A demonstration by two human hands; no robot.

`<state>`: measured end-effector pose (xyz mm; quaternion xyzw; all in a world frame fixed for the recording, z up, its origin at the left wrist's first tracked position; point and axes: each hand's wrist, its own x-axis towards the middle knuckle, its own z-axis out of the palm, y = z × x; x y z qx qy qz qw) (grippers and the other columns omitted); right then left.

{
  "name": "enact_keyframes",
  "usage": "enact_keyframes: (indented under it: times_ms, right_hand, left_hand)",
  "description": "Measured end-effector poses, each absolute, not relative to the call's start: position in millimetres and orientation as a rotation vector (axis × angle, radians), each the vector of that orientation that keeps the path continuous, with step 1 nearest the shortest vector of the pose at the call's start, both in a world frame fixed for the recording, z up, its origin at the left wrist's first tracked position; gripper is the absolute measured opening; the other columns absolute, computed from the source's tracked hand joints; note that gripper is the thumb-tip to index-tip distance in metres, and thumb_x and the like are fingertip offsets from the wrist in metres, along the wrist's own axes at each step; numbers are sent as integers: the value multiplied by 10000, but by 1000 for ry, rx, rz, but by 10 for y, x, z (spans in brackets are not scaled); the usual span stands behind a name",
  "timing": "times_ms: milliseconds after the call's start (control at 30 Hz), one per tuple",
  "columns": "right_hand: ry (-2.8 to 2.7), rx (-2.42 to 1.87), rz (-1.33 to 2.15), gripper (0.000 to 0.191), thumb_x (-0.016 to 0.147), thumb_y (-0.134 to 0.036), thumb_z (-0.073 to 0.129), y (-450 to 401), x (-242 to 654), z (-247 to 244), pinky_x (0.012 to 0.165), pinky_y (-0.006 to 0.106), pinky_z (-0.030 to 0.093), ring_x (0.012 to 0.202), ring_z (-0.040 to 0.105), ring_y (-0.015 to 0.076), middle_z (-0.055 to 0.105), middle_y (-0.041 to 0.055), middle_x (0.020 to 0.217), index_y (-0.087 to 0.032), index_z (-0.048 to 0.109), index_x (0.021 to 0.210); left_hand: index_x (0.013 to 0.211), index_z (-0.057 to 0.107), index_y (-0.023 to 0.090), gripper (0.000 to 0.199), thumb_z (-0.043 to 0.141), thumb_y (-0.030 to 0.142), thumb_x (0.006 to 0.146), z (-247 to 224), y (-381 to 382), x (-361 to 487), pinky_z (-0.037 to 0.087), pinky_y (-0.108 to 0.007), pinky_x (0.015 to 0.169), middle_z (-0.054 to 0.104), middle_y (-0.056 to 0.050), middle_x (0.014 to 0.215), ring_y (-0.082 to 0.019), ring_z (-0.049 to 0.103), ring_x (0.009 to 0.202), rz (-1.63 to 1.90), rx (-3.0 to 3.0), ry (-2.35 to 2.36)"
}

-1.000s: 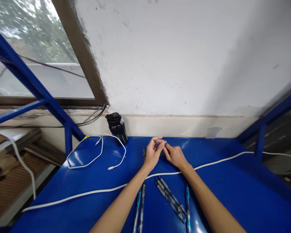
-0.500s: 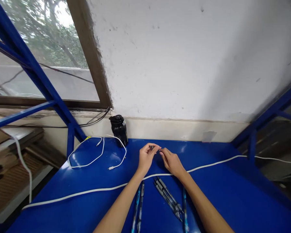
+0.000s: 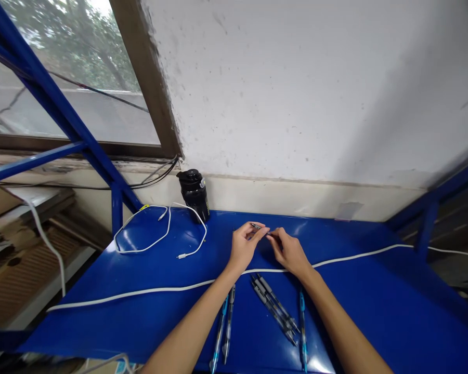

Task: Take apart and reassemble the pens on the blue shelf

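Note:
Above the blue table, my left hand [image 3: 245, 248] is closed, its thumb and fingers pinching a slim dark-and-grey pen [image 3: 255, 226]. My right hand [image 3: 291, 252] pinches the pen's other end, close to the left fingertips. The fingers cover much of the pen, so I cannot tell whether it is whole. Between my forearms lie several grey pens [image 3: 273, 307] in a loose bundle. Beside my left forearm are a blue pen [image 3: 219, 333] and a grey pen [image 3: 229, 324] side by side. Another blue pen [image 3: 303, 331] lies next to my right forearm.
A long white cable [image 3: 148, 292] crosses the blue table [image 3: 374, 301] and passes beneath my forearms. Near the wall stands a black bottle [image 3: 195, 196], with a looped white charging cable [image 3: 140, 251] to its left. A blue metal frame [image 3: 97, 156] rises at the left.
The view has tilted down and shifted slightly, so the table's near-left edge shows more. Both hands stay together at the pen, with a little more of it showing above the left fingers.

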<state>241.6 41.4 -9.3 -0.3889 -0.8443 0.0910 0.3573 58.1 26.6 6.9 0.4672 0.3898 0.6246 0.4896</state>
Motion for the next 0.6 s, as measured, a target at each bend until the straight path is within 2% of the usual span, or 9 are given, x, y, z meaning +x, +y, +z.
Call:
enact_keyframes:
  times_ms: [133,233,300,367,433,500,600]
  right_hand:
    - [-2166,-1038,275,145,1138,-348,464,384,2397,-79,612,290,467,657,665,183,713,40,859,-234,552,1130]
    - [-2154,-1041,259,200,1142,-360,454,385,2410,-62,652,304,493,731,692,198,739,70,937,-228,590,1209]
    - [-2166,-1039,231,264,1148,-361,435,392,2420,-48,714,320,524,822,712,216,744,95,1028,-229,601,1304]
    - [-2185,-1038,199,308,1156,-351,402,397,2421,-36,755,333,540,878,714,227,730,111,1103,-238,602,1361]
    - [-2192,-1034,181,314,1160,-340,380,398,2411,-29,747,331,538,853,696,222,709,111,1100,-242,613,1347]
    - [-2189,-1022,192,285,1158,-340,389,399,2395,-32,718,325,525,798,663,211,686,101,1051,-235,618,1291]
    - [-2151,-1010,262,199,1147,-353,434,402,2377,-59,693,315,507,752,635,195,665,72,984,-235,592,1173]
  left_hand:
    - [1024,769,183,306,852,446,891,86,244,572,551,-297,745,839,-98,980,-237,783,897,1518,1129,957]
    - [1168,749,198,354,817,446,924,99,228,559,574,-309,784,833,-122,1110,-253,783,990,1513,1145,883]
    - [1196,744,200,360,802,442,936,91,238,551,580,-312,800,821,-134,1162,-260,774,1039,1516,1146,836]
    - [1146,751,197,331,810,440,928,66,261,550,574,-301,781,821,-126,1127,-253,769,1023,1530,1131,833]
    - [1073,748,192,310,826,446,912,37,285,556,562,-289,744,817,-107,1047,-237,763,962,1551,1114,862]
    - [1001,730,185,314,837,461,898,17,299,566,553,-284,714,803,-95,986,-225,755,909,1570,1100,894]
    - [956,662,184,331,814,477,920,18,297,578,559,-289,722,811,-112,1006,-235,769,943,1579,1071,876]
